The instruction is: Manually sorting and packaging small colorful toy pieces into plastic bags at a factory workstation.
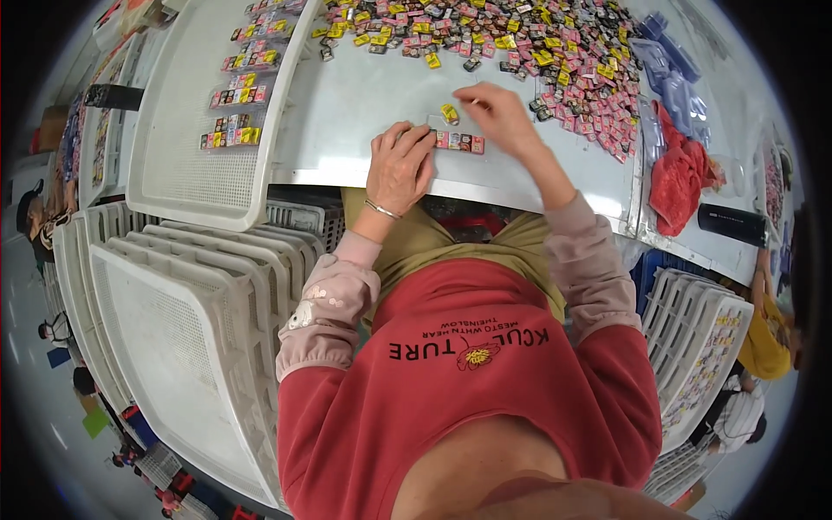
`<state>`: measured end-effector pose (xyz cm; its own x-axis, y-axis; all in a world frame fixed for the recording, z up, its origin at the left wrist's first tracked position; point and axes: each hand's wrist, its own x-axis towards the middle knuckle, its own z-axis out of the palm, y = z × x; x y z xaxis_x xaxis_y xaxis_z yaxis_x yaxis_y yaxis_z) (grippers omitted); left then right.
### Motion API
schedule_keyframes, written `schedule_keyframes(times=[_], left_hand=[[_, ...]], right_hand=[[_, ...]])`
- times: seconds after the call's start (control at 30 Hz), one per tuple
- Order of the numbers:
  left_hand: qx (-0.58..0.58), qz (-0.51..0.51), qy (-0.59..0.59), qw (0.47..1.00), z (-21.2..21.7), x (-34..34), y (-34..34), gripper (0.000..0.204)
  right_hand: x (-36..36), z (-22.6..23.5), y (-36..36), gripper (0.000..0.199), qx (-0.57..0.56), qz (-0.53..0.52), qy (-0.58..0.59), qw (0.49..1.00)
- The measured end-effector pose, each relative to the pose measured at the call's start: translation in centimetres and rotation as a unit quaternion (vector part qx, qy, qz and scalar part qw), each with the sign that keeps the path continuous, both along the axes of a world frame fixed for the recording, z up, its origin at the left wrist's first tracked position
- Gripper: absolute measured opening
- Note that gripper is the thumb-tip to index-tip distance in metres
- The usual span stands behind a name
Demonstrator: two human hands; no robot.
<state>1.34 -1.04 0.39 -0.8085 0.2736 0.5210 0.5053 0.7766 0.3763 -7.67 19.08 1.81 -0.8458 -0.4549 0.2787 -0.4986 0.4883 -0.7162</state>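
On the metal table lies a short row of small pink, dark and white printed blocks [459, 141], near its front edge. My left hand [401, 166] curls its fingers over the left end of that row and covers part of it. Just behind the row lies a yellow block [449, 113], beside what looks like a piece of clear plastic. My right hand [501, 119] hovers to the right of the yellow block, index finger stretched left and thumb slightly apart, with nothing visible between them.
A large heap of loose blocks [572, 87] spreads over the table's back and right. At left, a white tray [186, 178] holds several filled clear packs [232, 137]. Stacked white trays [165, 321] stand below it. Clear plastic shells [680, 91] and a red bag [679, 182] lie at right.
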Motion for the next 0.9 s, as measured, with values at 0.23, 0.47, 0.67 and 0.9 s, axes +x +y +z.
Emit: schedule_keyframes(times=[0.23, 0.47, 0.67, 0.9], left_hand=[[0.002, 0.004, 0.008, 1.000, -0.4, 0.0, 0.0, 0.029], [0.002, 0.004, 0.003, 1.000, -0.4, 0.0, -0.1, 0.029], [0.001, 0.001, 0.007, 1.000, -0.4, -0.1, 0.0, 0.028], [-0.003, 0.005, 0.006, 1.000, -0.4, 0.0, 0.0, 0.028]], right_hand=[[-1.7, -0.6, -0.9, 0.024, 0.019, 0.070, -0.060, 0.996], [-1.2, 0.1, -1.4, 0.022, 0.080, 0.126, -0.023, 0.989], [-3.1, 1.7, -2.3, 0.022, 0.169, 0.214, -0.039, 0.961], [-2.3, 1.4, -2.1, 0.015, 0.155, 0.214, 0.003, 0.965]])
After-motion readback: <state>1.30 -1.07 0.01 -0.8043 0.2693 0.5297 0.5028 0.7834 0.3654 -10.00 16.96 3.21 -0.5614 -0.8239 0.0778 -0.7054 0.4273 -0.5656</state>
